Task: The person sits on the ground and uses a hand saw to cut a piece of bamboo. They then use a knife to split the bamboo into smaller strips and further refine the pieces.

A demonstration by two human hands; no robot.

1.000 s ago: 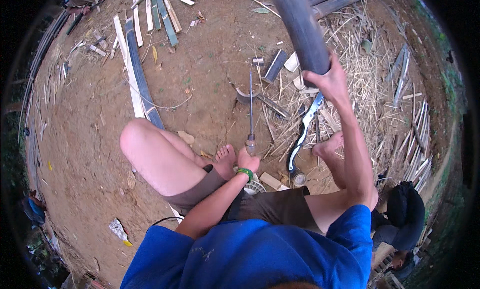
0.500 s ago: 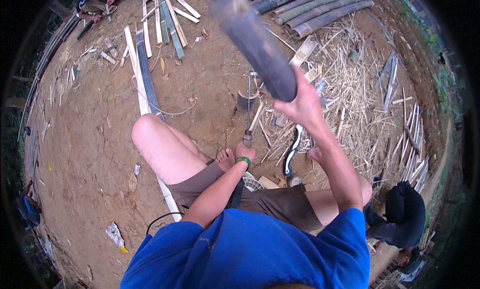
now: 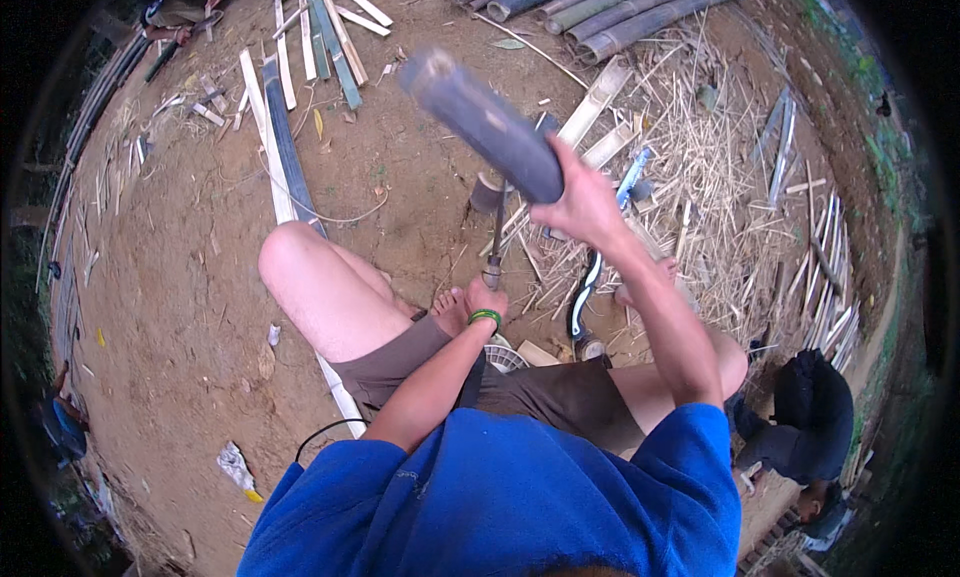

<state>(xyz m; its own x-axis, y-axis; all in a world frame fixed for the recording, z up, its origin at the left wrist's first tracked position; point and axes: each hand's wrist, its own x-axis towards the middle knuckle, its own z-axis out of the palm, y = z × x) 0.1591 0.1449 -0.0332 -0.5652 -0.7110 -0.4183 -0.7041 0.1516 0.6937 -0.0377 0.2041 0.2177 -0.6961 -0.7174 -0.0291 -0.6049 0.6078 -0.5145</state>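
In my right hand [image 3: 588, 202] is a thick, dark bamboo section [image 3: 495, 129], gripped near its closer end and raised over the ground. Its far end is blurred by motion. My left hand [image 3: 486, 299], with a green band at the wrist, is closed round the handle of a long-bladed knife [image 3: 498, 227]. The narrow blade points away from me and reaches a short piece of bamboo [image 3: 484, 195] standing on the dirt. The raised section partly covers the blade's far part, so how deep it sits cannot be told.
A black-and-white handled tool [image 3: 582, 302] lies by my right foot. Bamboo shavings [image 3: 700, 167] spread to the right, below dark bamboo poles [image 3: 660, 22]. Split strips [image 3: 285, 147] lie at the left. Other people crouch at the right [image 3: 810, 417] and far left [image 3: 180, 17].
The raised bamboo section and my right hand have moved down and a little left. My left hand stays closed on the knife, nearly in place.
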